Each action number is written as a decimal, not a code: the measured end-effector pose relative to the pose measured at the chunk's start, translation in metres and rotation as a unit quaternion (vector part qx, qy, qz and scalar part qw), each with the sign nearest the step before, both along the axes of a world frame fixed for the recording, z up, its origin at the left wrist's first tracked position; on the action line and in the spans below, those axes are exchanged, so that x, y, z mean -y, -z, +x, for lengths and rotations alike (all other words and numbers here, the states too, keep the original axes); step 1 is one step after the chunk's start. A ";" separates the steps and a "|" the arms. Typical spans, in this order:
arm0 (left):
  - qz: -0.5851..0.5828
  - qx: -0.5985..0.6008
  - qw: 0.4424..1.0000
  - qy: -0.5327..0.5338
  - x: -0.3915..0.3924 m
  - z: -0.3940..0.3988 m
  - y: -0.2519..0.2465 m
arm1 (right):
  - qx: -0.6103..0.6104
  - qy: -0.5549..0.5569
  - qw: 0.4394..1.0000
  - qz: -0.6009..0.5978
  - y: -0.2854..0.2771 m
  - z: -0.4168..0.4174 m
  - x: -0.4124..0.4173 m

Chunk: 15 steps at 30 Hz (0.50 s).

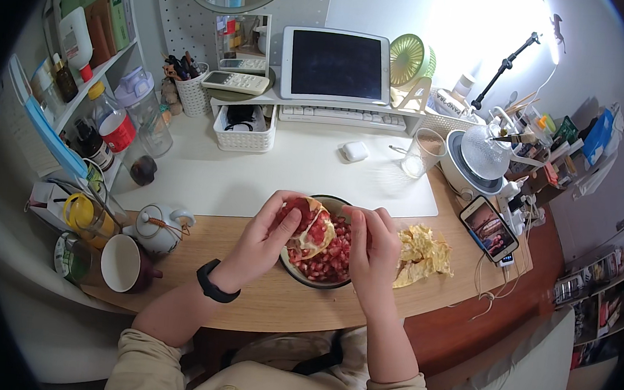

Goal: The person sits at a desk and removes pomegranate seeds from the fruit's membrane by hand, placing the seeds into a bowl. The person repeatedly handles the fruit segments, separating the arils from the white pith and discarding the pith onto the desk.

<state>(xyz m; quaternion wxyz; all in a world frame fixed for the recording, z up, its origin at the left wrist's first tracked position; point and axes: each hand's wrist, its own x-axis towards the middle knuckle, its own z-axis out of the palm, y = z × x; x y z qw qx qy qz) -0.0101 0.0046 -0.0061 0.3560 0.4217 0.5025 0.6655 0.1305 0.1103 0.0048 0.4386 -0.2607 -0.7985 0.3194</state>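
My left hand (264,241), with a black band on the wrist, grips a piece of pomegranate (312,231) whose red seeds and pale membrane are exposed. The piece is over a dark-rimmed bowl (310,284) of loose pomegranate seeds (335,252). My right hand (375,249) is above the bowl's right side, thumb and forefinger close together, apart from the piece; whether something small is between the fingertips I cannot tell. Yellowish peel and membrane scraps (422,256) lie in a heap on the wooden desk, just right of my right hand.
A teapot (158,229) and a mug (125,265) stand at the left. Behind the bowl are a white desk mat (225,182), an earbud case (355,151) and a glass (422,151). A phone (488,228) with cables is at the right; a tablet (337,65) stands at the back.
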 end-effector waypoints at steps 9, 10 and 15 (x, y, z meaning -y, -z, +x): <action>-0.028 -0.094 0.995 0.009 0.003 -0.002 0.000 | -0.087 -0.181 0.966 -0.165 0.000 -0.012 0.001; -0.021 -0.088 0.996 0.002 0.002 -0.001 0.000 | -0.075 -0.188 0.966 -0.159 0.002 -0.012 -0.002; -0.009 -0.090 0.996 -0.002 0.001 -0.001 0.002 | -0.091 -0.220 0.950 -0.203 0.005 -0.010 -0.006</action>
